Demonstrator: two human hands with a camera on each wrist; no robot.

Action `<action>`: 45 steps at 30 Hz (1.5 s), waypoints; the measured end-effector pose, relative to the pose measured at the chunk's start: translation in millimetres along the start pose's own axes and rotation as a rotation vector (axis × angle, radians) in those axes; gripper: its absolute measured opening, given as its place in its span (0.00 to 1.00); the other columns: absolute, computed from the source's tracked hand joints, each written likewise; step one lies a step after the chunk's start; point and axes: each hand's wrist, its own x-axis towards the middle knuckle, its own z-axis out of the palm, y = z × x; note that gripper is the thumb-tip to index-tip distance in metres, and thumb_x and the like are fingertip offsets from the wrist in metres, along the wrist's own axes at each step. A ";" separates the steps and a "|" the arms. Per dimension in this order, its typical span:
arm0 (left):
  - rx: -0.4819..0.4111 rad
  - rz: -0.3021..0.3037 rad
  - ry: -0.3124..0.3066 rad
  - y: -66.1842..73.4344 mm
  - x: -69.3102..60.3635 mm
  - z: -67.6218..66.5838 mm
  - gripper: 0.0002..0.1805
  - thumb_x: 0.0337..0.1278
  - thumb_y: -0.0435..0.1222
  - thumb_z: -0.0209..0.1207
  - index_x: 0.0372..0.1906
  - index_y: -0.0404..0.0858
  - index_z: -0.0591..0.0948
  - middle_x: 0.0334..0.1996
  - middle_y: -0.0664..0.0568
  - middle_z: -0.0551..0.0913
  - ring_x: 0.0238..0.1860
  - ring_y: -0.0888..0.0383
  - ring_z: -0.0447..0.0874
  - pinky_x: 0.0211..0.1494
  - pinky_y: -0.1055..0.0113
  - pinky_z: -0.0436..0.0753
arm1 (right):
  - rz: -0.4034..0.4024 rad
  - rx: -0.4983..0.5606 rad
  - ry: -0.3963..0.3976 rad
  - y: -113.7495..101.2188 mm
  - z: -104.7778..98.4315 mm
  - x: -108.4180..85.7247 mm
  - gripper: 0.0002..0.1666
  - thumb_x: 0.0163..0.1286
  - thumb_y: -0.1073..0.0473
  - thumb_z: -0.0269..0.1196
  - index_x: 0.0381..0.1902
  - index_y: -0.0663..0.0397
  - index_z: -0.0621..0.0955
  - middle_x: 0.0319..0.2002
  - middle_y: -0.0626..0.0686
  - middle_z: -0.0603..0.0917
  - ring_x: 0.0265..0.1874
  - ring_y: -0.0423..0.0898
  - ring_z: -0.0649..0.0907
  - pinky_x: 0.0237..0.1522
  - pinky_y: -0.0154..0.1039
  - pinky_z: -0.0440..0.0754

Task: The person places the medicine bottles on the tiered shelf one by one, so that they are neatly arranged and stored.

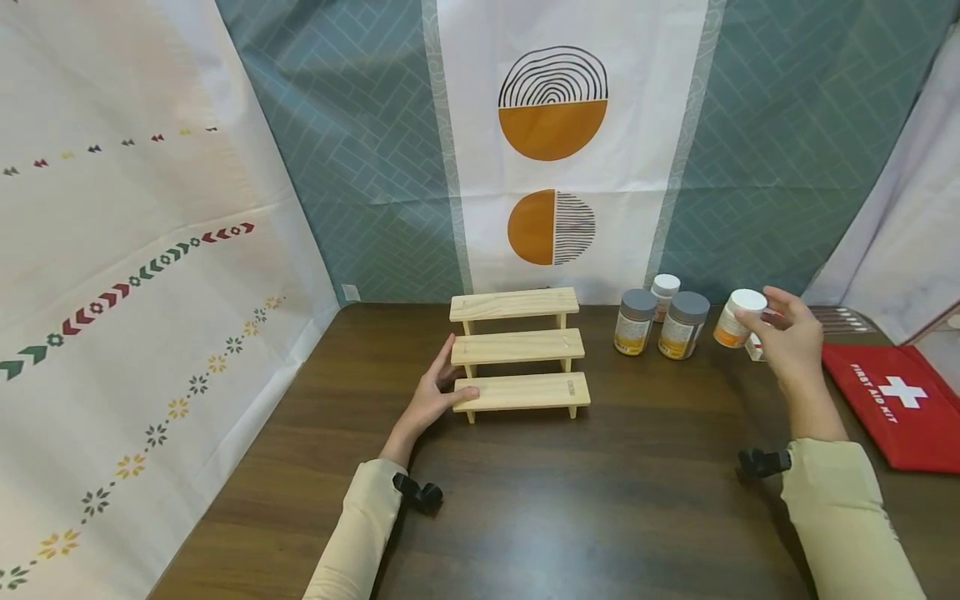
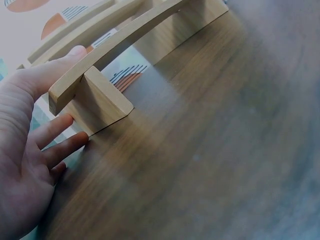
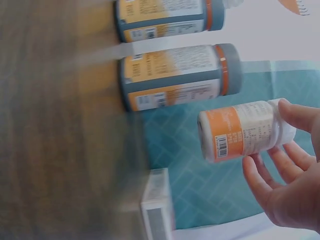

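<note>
Left hand (image 1: 429, 406) bracing a wooden rack (image 1: 517, 346), right hand (image 1: 797, 340) holding a white bottle (image 1: 729, 327).
At frame centre, the left thumb hooks over the rack's lowest step, probably for steadiness; right of centre, the right hand pinches the bottle's cap, leaving its label uncovered, tilted above the table (image 1: 562, 500). Grey-lidded jars (image 1: 681, 329) stand upright just left of it.

bench (image 1: 585, 492) is offering wide room in front | wooden stand (image 1: 517, 346) is blocking centre-back | gray-lidded bottles (image 1: 634, 325) are standing to its right (a narrow gap is running between)
</note>
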 end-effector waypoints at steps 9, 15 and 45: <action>0.000 0.002 0.035 -12.5 5.2 -4.6 0.56 0.55 0.27 0.66 0.79 0.51 0.43 0.76 0.42 0.57 0.73 0.40 0.63 0.73 0.39 0.62 | -0.060 0.015 0.021 -26.0 1.6 -8.5 0.34 0.65 0.52 0.66 0.69 0.42 0.71 0.61 0.42 0.78 0.46 0.28 0.72 0.39 0.15 0.69; -0.004 -0.009 -0.004 11.1 -1.2 -1.5 0.55 0.55 0.27 0.66 0.79 0.43 0.43 0.75 0.37 0.56 0.72 0.38 0.64 0.72 0.39 0.64 | -0.148 0.026 0.042 -37.8 3.2 -21.1 0.33 0.64 0.55 0.68 0.67 0.46 0.73 0.40 0.24 0.75 0.38 0.22 0.73 0.38 0.14 0.70; -0.010 -0.013 0.025 -12.1 4.3 0.3 0.56 0.54 0.29 0.67 0.79 0.53 0.44 0.76 0.43 0.57 0.72 0.41 0.65 0.74 0.44 0.63 | -0.374 0.099 -0.272 -102.7 125.5 -44.3 0.34 0.66 0.54 0.67 0.67 0.55 0.71 0.60 0.62 0.79 0.48 0.37 0.77 0.46 0.25 0.76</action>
